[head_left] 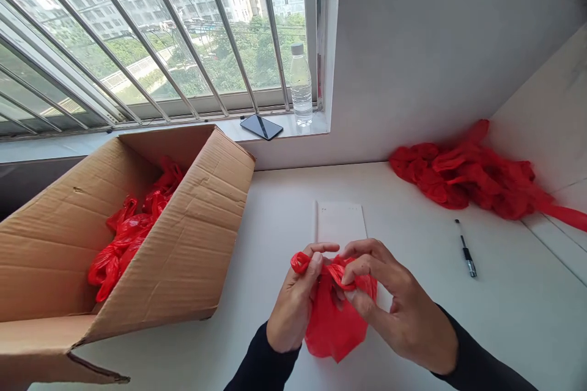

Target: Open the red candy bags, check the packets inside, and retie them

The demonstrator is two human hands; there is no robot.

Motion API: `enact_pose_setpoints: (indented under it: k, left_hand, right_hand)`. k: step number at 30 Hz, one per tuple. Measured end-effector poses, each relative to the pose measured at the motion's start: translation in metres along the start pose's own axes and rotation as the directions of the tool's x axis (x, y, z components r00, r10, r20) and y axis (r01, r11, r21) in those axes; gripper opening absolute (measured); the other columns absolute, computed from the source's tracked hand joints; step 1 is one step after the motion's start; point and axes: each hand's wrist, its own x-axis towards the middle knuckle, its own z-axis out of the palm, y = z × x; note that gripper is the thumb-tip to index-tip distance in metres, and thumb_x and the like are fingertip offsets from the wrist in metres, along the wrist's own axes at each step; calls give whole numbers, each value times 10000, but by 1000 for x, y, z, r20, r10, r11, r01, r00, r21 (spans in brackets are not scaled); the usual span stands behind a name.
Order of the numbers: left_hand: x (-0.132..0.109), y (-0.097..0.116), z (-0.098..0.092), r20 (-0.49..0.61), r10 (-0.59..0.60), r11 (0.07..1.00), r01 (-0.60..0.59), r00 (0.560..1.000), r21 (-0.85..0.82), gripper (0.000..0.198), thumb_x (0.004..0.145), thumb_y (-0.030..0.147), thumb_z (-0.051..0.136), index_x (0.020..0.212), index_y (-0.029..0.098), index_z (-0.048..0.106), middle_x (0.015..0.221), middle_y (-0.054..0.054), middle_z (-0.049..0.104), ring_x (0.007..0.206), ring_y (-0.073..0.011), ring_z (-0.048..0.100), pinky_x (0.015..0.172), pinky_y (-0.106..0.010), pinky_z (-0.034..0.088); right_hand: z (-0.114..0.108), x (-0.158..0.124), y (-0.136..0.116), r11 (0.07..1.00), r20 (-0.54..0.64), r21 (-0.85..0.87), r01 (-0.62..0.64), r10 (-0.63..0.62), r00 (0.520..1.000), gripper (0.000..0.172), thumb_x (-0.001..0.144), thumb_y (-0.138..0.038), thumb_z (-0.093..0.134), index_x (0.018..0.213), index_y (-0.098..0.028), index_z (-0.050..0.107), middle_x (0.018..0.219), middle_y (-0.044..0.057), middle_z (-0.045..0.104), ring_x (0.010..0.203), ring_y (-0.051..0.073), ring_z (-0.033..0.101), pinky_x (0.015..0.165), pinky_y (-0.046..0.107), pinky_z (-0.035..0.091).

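A red plastic bag (337, 324) hangs between my two hands, above the white table (275, 220). My left hand (300, 293) is closed on its gathered top, thumb pressed over the plastic, and a small red loop sticks out at the left. My right hand (389, 299) pinches a twisted strand of the same bag between thumb and fingers. The bag's lower part spreads out below the fingers. Just beyond the hands lies a white notebook or sheet (340, 223), its near part hidden by them.
An open cardboard box (183, 244) at the left holds red bags (131, 232). More red bags (477, 171) are heaped at the back right. A pen (466, 252) lies at the right. The windowsill bears a phone (261, 127) and a water bottle (301, 88).
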Motion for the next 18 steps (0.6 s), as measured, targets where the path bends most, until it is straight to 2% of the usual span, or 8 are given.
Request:
enact_pose_setpoints:
  k: [3,7,9,10,11,14,17,18]
  left_hand:
    - [0,3,-9,1,8,998,-9,1000,67,273,835,390,758,880,162,614,725,-19,656,643,-122,595,641,-241,459]
    - [-8,10,-14,98,44,960,-69,994,272,198,778,230,795,834,160,618,740,3,627,624,-99,550,613,-223,441]
    - [-11,12,-14,151,119,878,-175,981,446,118,815,173,727,892,172,638,794,-10,638,660,-109,541,614,-221,445]
    - [-12,12,-15,164,199,793,-257,966,553,101,839,149,680,931,180,651,829,-25,652,692,-124,560,627,-231,457]
    - [-13,11,-16,184,300,672,-344,936,656,131,862,126,630,971,189,666,874,-45,668,734,-145,592,649,-248,476]
    - [-17,-3,-18,294,549,272,-500,782,822,289,903,73,534,1096,212,699,990,-101,698,882,-195,664,733,-297,522]
    - [-24,-29,-17,385,658,78,-568,647,820,326,935,139,565,1234,224,663,1026,-110,720,889,-194,701,724,-298,553]
    - [-25,-38,-16,394,743,1,-590,540,807,298,937,193,596,1224,227,669,994,-96,730,823,-180,710,663,-277,548]
  right_hand:
    - [3,-2,3,998,59,-39,58,-55,997,274,849,-84,490,1012,-280,592,1313,28,508,1281,194,476,1045,344,423]
    - [5,7,15,999,70,35,-17,14,997,395,867,-145,472,1238,-266,531,1400,60,513,1353,220,435,1124,409,372]
    - [6,12,22,992,128,99,-84,71,989,384,889,-213,477,1269,-244,528,1298,70,597,1246,228,534,1075,408,421]
    - [6,13,24,983,155,126,-131,111,982,351,907,-248,470,1251,-233,541,1191,65,646,1135,223,595,1013,394,465]
    - [7,14,26,973,179,150,-175,147,973,319,929,-282,454,1225,-224,556,1076,55,674,1014,212,630,938,376,499]
    - [11,12,28,926,234,215,-311,260,937,367,1001,-388,374,1292,-224,527,907,26,672,842,188,634,805,332,522]
    - [18,3,32,867,294,275,-415,336,895,457,995,-512,418,1351,-236,499,840,14,653,859,198,649,805,321,543]
    - [22,1,35,855,319,295,-427,333,887,462,966,-542,473,1297,-229,551,825,21,651,845,207,656,787,320,557]
